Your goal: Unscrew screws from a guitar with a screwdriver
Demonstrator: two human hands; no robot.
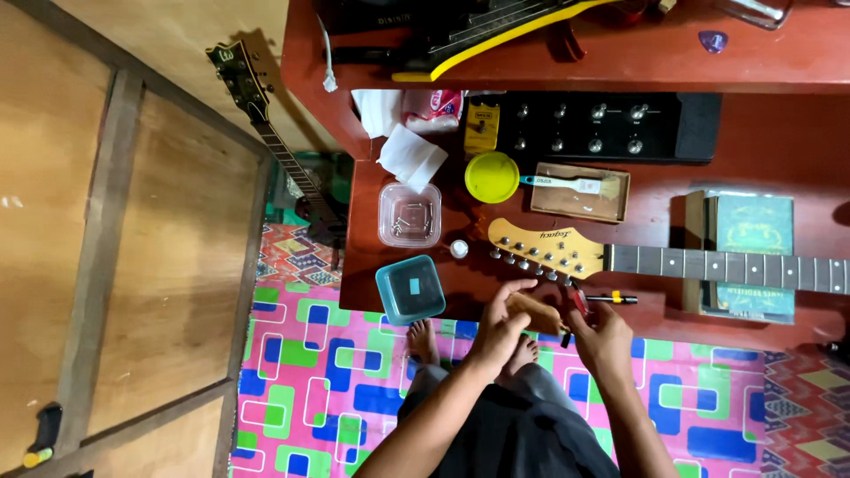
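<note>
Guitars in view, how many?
3. One lies on the desk, headstock by the hands. A dark one leans at the wall, left. A yellow-edged one sits on the top shelf, partly cut off. Others may be out of frame.

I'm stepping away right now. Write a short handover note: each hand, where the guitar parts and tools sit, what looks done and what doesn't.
Left hand: at the table's front edge just below the guitar headstock, fingers curled; what it grips is unclear.
Right hand: beside it, holding a red-handled tool; grip partly hidden.
A black and yellow screwdriver lies next to the right hand.
The guitar neck lies flat across the red table, resting on a green book.
Clear tub holds small metal parts; teal-lidded box is closed.
No strings are visible on the neck. Tuning pegs are fitted. Stringing is left.
</note>
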